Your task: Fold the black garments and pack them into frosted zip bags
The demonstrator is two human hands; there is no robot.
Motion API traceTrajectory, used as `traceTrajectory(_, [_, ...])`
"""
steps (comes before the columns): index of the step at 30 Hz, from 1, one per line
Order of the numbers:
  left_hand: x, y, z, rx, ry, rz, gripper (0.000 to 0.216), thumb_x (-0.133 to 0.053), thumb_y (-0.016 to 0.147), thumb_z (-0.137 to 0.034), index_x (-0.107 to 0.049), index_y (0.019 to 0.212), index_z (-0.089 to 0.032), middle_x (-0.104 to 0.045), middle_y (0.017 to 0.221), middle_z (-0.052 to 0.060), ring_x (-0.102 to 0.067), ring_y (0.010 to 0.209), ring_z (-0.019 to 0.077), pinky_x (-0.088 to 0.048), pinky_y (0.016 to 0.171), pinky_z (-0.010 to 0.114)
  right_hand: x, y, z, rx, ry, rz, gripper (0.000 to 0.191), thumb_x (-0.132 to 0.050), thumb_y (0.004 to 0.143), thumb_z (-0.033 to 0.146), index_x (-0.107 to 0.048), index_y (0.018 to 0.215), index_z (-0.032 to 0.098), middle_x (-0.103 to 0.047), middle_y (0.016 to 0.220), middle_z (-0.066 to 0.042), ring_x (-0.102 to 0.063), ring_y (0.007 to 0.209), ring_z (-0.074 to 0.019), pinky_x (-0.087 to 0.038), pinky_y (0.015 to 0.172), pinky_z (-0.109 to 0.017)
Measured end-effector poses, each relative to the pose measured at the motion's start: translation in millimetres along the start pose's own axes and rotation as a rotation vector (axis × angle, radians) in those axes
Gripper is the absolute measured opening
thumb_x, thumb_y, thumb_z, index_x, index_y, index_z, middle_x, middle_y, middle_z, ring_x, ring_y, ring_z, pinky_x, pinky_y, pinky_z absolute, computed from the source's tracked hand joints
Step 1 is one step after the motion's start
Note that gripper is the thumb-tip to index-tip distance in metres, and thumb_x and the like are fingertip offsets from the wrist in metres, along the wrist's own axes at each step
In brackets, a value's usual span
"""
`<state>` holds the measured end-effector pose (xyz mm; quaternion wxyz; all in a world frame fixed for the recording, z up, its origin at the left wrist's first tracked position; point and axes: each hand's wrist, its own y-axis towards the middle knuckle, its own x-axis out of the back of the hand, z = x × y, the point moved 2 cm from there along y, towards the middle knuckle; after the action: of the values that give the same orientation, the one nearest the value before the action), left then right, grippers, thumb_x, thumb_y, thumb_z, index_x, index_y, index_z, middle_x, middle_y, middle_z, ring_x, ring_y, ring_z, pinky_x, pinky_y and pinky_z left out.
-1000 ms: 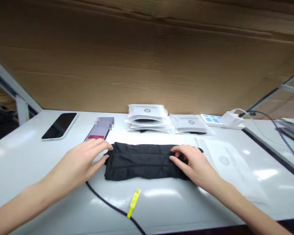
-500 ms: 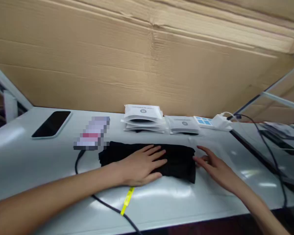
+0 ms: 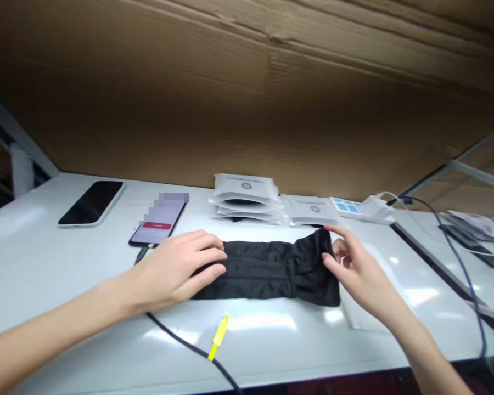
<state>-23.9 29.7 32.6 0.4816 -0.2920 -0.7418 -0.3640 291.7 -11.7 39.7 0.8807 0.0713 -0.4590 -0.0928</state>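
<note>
A folded strip of black cloth lies across the white table, with seams along it. My left hand rests over its left end, palm down with the fingers stretched out, hiding that end. At the other end, my right hand pinches the cloth's edge between thumb and forefinger. That end is lifted a little and rumpled. A clear plastic bag lies flat beneath and beside my right hand.
Behind the cloth stand a stack of white packets and another packet. A phone on a black cable with a yellow tag and a second phone lie left. A white charger sits right, before the cardboard wall.
My left hand has slid left from the cloth's middle to its left end. My right hand has taken the right edge and raised it, bunching that end.
</note>
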Motion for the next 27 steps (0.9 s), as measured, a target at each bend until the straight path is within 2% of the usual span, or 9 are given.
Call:
traceTrajectory(5, [-1, -10, 9, 0.100, 0.010, 0.000, 0.037, -0.036, 0.100, -0.033, -0.070, 0.096, -0.020, -0.070, 0.093, 0.004, -0.063, 0.084, 0.0172, -0.049, 0.074, 0.027, -43, 5, 81, 0.178, 0.010, 0.244, 0.048, -0.049, 0.085, 0.018, -0.048, 0.133, 0.023, -0.059, 0.076, 0.002, -0.057, 0.064, -0.0146, -0.045, 0.061, -0.027])
traceTrajectory(8, [-5, -15, 8, 0.129, 0.031, 0.005, 0.031, -0.039, 0.098, -0.027, -0.069, 0.094, -0.019, -0.070, 0.091, 0.005, -0.064, 0.082, 0.0169, -0.048, 0.070, 0.026, -68, 3, 104, 0.273, 0.104, 0.445, 0.054, -0.055, 0.087, 0.020, -0.043, 0.139, 0.025, -0.068, 0.088, 0.000, -0.063, 0.076, -0.0158, -0.049, 0.070, -0.028])
traceTrajectory(10, [-8, -21, 7, 0.133, 0.049, -0.005, 0.030, -0.039, 0.098, -0.024, -0.068, 0.095, -0.018, -0.069, 0.092, 0.005, -0.064, 0.082, 0.0172, -0.048, 0.069, 0.027, -68, 2, 102, 0.265, 0.178, 0.432, 0.047, -0.054, 0.090, 0.025, -0.047, 0.137, 0.025, -0.070, 0.091, -0.001, -0.065, 0.080, -0.0163, -0.051, 0.072, -0.029])
traceTrajectory(13, [-10, -25, 5, 0.065, 0.069, -0.052, 0.029, -0.039, 0.098, -0.023, -0.068, 0.097, -0.018, -0.069, 0.093, 0.006, -0.063, 0.083, 0.0176, -0.048, 0.069, 0.028, -51, 1, 81, 0.180, 0.182, 0.172, 0.030, -0.051, 0.094, 0.033, -0.059, 0.122, 0.025, -0.070, 0.092, -0.004, -0.066, 0.082, -0.0186, -0.053, 0.066, -0.029])
traceTrajectory(15, [-13, -21, 2, 0.016, 0.077, -0.090, 0.029, -0.039, 0.098, -0.022, -0.068, 0.101, -0.018, -0.069, 0.098, 0.007, -0.063, 0.087, 0.0186, -0.049, 0.074, 0.030, -45, -4, 67, 0.224, 0.115, 0.047, 0.027, -0.051, 0.095, 0.036, -0.062, 0.116, 0.025, -0.070, 0.107, -0.006, -0.065, 0.099, -0.0219, -0.054, 0.080, -0.035])
traceTrajectory(17, [-18, -13, -2, -0.022, 0.080, -0.084, 0.029, -0.040, 0.097, -0.023, -0.066, 0.108, -0.018, -0.068, 0.105, 0.008, -0.063, 0.092, 0.0201, -0.050, 0.079, 0.032, -52, -11, 58, 0.346, 0.023, 0.066, 0.029, -0.049, 0.096, 0.033, -0.062, 0.120, 0.026, -0.062, 0.128, -0.007, -0.056, 0.120, -0.0242, -0.046, 0.101, -0.044])
traceTrajectory(19, [-26, -3, -4, -0.024, 0.089, -0.035, 0.028, -0.043, 0.096, -0.025, -0.062, 0.115, -0.018, -0.066, 0.114, 0.010, -0.063, 0.096, 0.0222, -0.051, 0.083, 0.035, -69, -17, 51, 0.426, -0.084, 0.143, 0.034, -0.048, 0.096, 0.031, -0.059, 0.128, 0.026, -0.053, 0.141, -0.008, -0.043, 0.134, -0.0258, -0.037, 0.110, -0.050])
traceTrajectory(24, [-43, 11, -1, 0.071, -0.017, 0.015, 0.038, -0.050, 0.092, -0.027, -0.050, 0.129, -0.019, -0.061, 0.125, 0.011, -0.064, 0.104, 0.0245, -0.051, 0.086, 0.035, -106, -16, 41, 0.329, -0.228, 0.102, 0.038, -0.045, 0.096, 0.028, -0.056, 0.132, 0.020, -0.052, 0.142, -0.012, -0.044, 0.131, -0.0288, -0.039, 0.106, -0.054])
traceTrajectory(27, [-44, 19, 8, 0.304, -0.188, -0.031, 0.050, -0.051, 0.090, -0.036, -0.040, 0.136, -0.019, -0.066, 0.115, 0.009, -0.067, 0.093, 0.0228, -0.052, 0.077, 0.033, -113, -14, 41, 0.285, -0.237, 0.042, 0.038, -0.043, 0.097, 0.028, -0.056, 0.132, 0.019, -0.052, 0.142, -0.013, -0.044, 0.130, -0.0305, -0.039, 0.104, -0.056])
